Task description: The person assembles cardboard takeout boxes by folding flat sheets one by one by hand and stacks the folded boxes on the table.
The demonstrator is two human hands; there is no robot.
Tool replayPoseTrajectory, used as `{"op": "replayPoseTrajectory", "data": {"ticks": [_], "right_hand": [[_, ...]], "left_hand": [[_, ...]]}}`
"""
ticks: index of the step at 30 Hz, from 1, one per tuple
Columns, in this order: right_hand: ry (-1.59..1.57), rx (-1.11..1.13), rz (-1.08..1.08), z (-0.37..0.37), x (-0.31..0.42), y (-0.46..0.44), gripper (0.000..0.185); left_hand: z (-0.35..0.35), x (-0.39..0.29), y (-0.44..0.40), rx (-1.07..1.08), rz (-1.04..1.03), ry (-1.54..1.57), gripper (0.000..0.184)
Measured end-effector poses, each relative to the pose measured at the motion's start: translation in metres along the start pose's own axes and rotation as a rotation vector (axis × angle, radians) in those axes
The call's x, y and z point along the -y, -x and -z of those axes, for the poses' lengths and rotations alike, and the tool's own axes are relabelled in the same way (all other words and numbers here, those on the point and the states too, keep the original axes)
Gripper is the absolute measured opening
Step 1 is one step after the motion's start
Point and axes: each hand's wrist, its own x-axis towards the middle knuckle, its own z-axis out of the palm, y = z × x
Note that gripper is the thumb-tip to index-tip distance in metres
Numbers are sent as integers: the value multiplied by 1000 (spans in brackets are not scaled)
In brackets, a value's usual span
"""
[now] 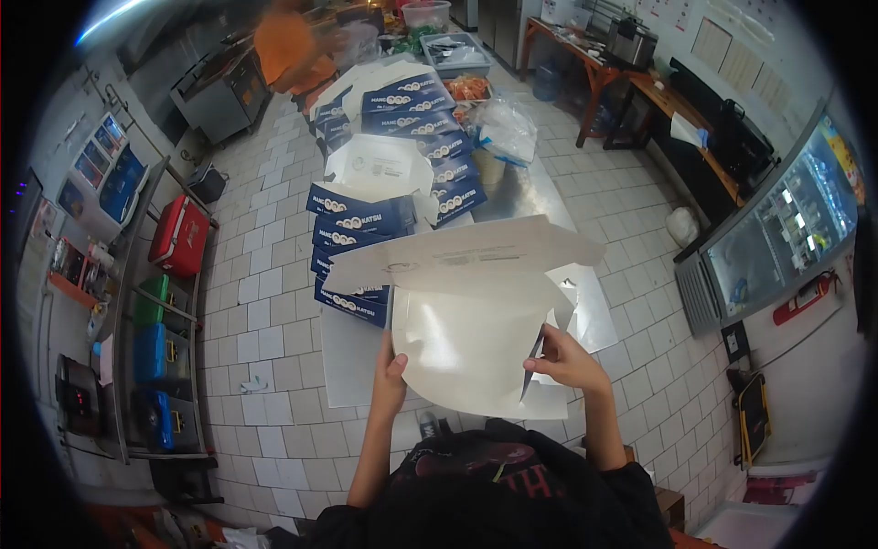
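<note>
A large white-lined cardboard box (471,339), partly folded, is held between my two hands over the near end of the metal table (347,366). My left hand (390,371) grips its left side, thumb on the inside. On the right side, my right hand (565,360) pinches the box's edge, where a dark outer face shows. The box's long flap (466,256) with faint print stands up at the far side. Just beyond it are stacked blue printed boxes (352,220), with an open white box (380,166) on top.
More stacked blue boxes (412,119) fill the table's middle. Plastic bags (508,128) and a grey tub (455,55) lie farther back. A person in orange (291,50) stands at the far left. Shelves with a red cooler (180,235) are left, a glass-door fridge (786,220) right.
</note>
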Motion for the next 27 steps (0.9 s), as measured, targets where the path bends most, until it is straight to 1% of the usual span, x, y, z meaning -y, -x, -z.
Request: {"op": "replayPoseTrajectory", "data": {"ticks": [1, 2, 3, 4, 5, 6, 7, 8, 9, 11, 12, 14, 15, 17, 18, 19, 21, 22, 23, 25, 26, 27], "right_hand": [[-9, 1, -5, -1, -4, -2, 57], [9, -40, -34, -1, -9, -5, 52], [27, -82, -62, -1, -9, -9, 48], [-7, -209, -30, -6, -1, -11, 38], [-12, -210, -32, -9, 6, -12, 38], [53, -258, -61, -9, 11, -12, 37], [119, -303, -89, -11, 19, -12, 36], [252, -279, -125, -16, 31, -11, 39], [302, -251, -90, -24, 42, -10, 45], [256, -220, 92, -47, 41, -6, 56], [256, -208, 91, -49, 40, -1, 56], [307, -124, 245, -48, 48, 6, 78], [307, -123, 251, -38, 52, 9, 78], [262, 205, 404, -11, 63, 19, 85], [295, 108, 447, -21, 69, 22, 83], [295, 109, 448, -30, 65, 22, 83], [729, -174, 760, -44, 50, 17, 70], [825, -255, 909, -46, 44, 14, 61], [827, -254, 909, -45, 47, 13, 61], [677, -304, 1080, -41, 60, 11, 56], [579, -359, 947, -45, 62, 11, 50], [585, -327, 1023, -41, 55, 8, 44]], "left_hand": [[0, -3, 1, -12, -44, -62, 66], [-1, -7, 1, -24, -90, -122, 64], [-7, -19, 0, -26, -84, -128, 64], [-17, -36, 0, -59, -167, -305, 62], [-23, -46, -1, -89, -251, -482, 60], [-23, -46, 0, -214, -427, -854, 57], [-27, -48, 1, -213, -427, -856, 57], [-37, -48, 4, -93, -486, -845, 53], [-48, -46, 9, 25, -538, -832, 50], [-76, -23, 11, 145, -447, -698, 41], [-81, -25, 12, 134, -441, -700, 41], [-90, -42, 5, 78, -279, -569, 33], [-92, -51, 3, 76, -283, -572, 33], [-95, -69, 3, -137, -212, -124, 26], [-93, -75, 1, -113, -120, 40, 23], [-97, -81, 1, -114, -120, 40, 23], [-104, -91, 1, -92, 9, 286, 22], [-103, -84, -1, -66, 67, 327, 25], [-103, -85, -2, -67, 66, 328, 25], [-102, -88, -5, 92, 302, 571, 27], [-102, -80, -6, 109, 345, 630, 28], [-104, -76, -5, 109, 344, 631, 28]]}}
